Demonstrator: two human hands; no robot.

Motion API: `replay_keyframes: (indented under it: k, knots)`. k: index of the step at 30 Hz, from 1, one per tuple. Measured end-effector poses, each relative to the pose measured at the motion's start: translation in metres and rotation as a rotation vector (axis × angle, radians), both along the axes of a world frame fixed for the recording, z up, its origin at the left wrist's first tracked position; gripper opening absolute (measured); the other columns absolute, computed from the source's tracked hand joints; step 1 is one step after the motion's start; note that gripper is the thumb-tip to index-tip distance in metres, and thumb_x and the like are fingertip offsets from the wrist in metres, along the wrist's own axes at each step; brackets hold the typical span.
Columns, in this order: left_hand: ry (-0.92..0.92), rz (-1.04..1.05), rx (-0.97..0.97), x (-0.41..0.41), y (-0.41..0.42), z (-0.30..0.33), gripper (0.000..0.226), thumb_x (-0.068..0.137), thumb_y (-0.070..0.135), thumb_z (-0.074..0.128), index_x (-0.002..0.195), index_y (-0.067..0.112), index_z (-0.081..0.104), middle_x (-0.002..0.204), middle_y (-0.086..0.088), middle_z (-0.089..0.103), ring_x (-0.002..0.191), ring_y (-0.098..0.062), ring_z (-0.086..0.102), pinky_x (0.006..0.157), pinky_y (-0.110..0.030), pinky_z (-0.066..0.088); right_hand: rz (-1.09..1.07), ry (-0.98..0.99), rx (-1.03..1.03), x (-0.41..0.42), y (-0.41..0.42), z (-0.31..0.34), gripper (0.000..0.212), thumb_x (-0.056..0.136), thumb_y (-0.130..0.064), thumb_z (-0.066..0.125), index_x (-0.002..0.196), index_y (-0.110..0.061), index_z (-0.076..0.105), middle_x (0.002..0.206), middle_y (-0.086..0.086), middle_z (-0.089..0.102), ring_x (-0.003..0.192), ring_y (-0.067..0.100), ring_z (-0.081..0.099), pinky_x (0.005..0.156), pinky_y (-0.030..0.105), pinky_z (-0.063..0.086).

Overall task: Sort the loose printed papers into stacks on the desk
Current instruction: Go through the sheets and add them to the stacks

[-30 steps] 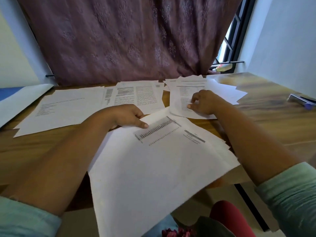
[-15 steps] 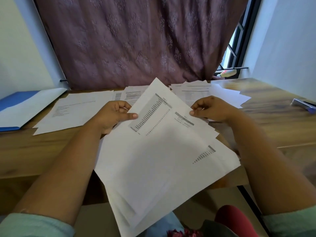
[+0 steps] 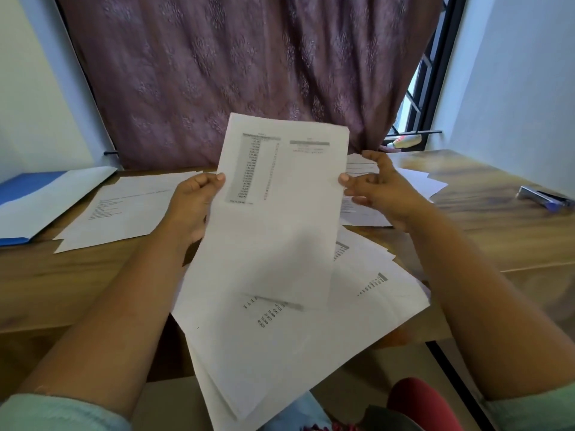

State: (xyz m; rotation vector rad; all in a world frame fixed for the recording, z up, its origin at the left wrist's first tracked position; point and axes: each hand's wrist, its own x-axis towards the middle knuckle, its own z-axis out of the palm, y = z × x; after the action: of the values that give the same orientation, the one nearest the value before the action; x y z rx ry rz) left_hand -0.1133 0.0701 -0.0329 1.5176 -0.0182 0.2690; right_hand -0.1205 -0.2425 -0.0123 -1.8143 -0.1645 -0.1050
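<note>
Evidently the step in hand was the reading of one sheet to decide its stack. The left hand (image 3: 199,197) pinched the left edge of the raised sheet (image 3: 280,194), thumb on the printed face and fingers hidden behind, and held it upright above the surface (image 3: 497,219). The right hand (image 3: 378,189) touched the sheet's right edge with loose, spread fingers and gripped nothing that I could make out. A column of figures and a short heading showed on the sheet, too blurred to read.

Beneath it the unsorted pile (image 3: 311,321) lay fanned over the near edge of the surface, partly overhanging. Two stacks looked already begun: the left stack (image 3: 124,209) beside the left forearm, and the far stack (image 3: 417,185) behind the right hand. The next move would probably call for matching the table layout to one of these and laying the sheet squarely, without dragging the overhanging pile off.

Farther left lay a blue-and-white folder (image 3: 46,197); at the right, a pen-like object (image 3: 544,197). A mauve patterned curtain (image 3: 249,73) hung behind, a barred window (image 3: 420,98) at its right, with pale walls on both sides.
</note>
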Motion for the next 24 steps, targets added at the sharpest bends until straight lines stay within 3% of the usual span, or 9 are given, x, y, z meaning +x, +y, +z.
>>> replay_keyframes:
  k: [3, 6, 9, 11, 13, 16, 18, 21, 24]
  knots:
    - [-0.030, 0.107, 0.035, 0.012, -0.017, -0.002, 0.020, 0.098, 0.026, 0.060, 0.084, 0.014, 0.065, 0.101, -0.006, 0.072, 0.099, -0.024, 0.069, 0.083, -0.034, 0.058, 0.054, 0.028, 0.017, -0.007, 0.017, 0.003, 0.084, 0.086, -0.026, 0.072, 0.146, -0.037, 0.014, 0.101, -0.004, 0.070, 0.094, 0.015, 0.067, 0.087, 0.035, 0.054]
    - [-0.016, 0.152, 0.085, 0.018, -0.037, 0.008, 0.021, 0.100, 0.028, 0.055, 0.090, 0.010, 0.058, 0.095, 0.001, 0.066, 0.093, -0.017, 0.064, 0.067, -0.021, 0.055, -0.077, -0.138, -0.201, 0.007, 0.013, 0.003, 0.084, 0.086, -0.013, 0.071, 0.147, -0.037, 0.018, 0.112, 0.001, 0.065, 0.099, 0.020, 0.062, 0.088, 0.033, 0.050]
    - [0.068, 0.064, 0.499, 0.016, -0.042, -0.001, 0.037, 0.093, 0.050, 0.057, 0.107, 0.016, 0.059, 0.104, 0.004, 0.065, 0.096, -0.016, 0.063, 0.076, -0.027, 0.050, -0.327, -0.281, -0.376, 0.042, -0.011, 0.003, 0.063, 0.089, -0.009, 0.060, 0.143, -0.025, 0.032, 0.117, 0.006, 0.058, 0.103, 0.026, 0.056, 0.084, 0.027, 0.041]
    - [0.079, -0.043, 0.797, 0.007, -0.038, -0.016, 0.053, 0.075, 0.062, 0.072, 0.102, 0.018, 0.060, 0.099, 0.006, 0.064, 0.089, -0.013, 0.060, 0.078, -0.032, 0.049, -0.438, -0.197, -0.473, 0.067, -0.036, -0.001, 0.057, 0.091, -0.011, 0.059, 0.141, -0.015, 0.033, 0.126, 0.016, 0.058, 0.111, 0.033, 0.054, 0.088, 0.034, 0.041]
    - [0.106, -0.183, 0.982, 0.001, -0.036, -0.024, 0.068, 0.054, 0.067, 0.083, 0.097, 0.020, 0.061, 0.095, 0.006, 0.065, 0.086, -0.013, 0.062, 0.076, -0.035, 0.053, -0.449, -0.099, -0.613, 0.086, -0.058, -0.011, 0.065, 0.087, -0.017, 0.068, 0.140, -0.010, 0.030, 0.127, 0.022, 0.056, 0.117, 0.039, 0.052, 0.092, 0.039, 0.041]
    - [0.132, -0.226, 1.010, 0.005, -0.037, -0.022, 0.064, 0.052, 0.060, 0.087, 0.098, 0.024, 0.061, 0.096, 0.005, 0.065, 0.088, -0.012, 0.061, 0.073, -0.029, 0.052, -0.436, 0.029, -0.845, 0.101, -0.073, -0.032, 0.083, 0.081, -0.028, 0.078, 0.144, -0.015, 0.026, 0.135, 0.024, 0.045, 0.117, 0.044, 0.052, 0.096, 0.047, 0.043]
    - [0.149, -0.236, 0.972, 0.007, -0.038, -0.019, 0.058, 0.056, 0.051, 0.090, 0.099, 0.022, 0.063, 0.093, 0.003, 0.066, 0.083, -0.012, 0.061, 0.070, -0.024, 0.049, -0.454, -0.012, -1.030, 0.106, -0.071, -0.038, 0.077, 0.085, -0.031, 0.073, 0.147, -0.021, 0.028, 0.141, 0.021, 0.036, 0.124, 0.043, 0.046, 0.101, 0.053, 0.042]
    - [0.166, -0.233, 0.940, 0.007, -0.038, -0.020, 0.056, 0.056, 0.047, 0.091, 0.097, 0.020, 0.064, 0.094, 0.003, 0.067, 0.083, -0.011, 0.060, 0.069, -0.023, 0.047, -0.304, -0.201, -1.193, 0.104, -0.058, -0.029, 0.054, 0.092, -0.041, 0.061, 0.142, -0.028, 0.043, 0.147, 0.012, 0.039, 0.134, 0.036, 0.035, 0.110, 0.053, 0.033]
    - [0.186, -0.158, 1.017, 0.003, -0.037, -0.020, 0.063, 0.056, 0.055, 0.088, 0.103, 0.023, 0.059, 0.100, 0.010, 0.060, 0.091, -0.009, 0.057, 0.074, -0.027, 0.050, 0.051, 0.097, -1.199, 0.095, -0.047, -0.031, 0.077, 0.087, -0.071, 0.039, 0.152, -0.034, 0.025, 0.160, 0.004, 0.020, 0.146, 0.033, 0.020, 0.118, 0.051, 0.018]
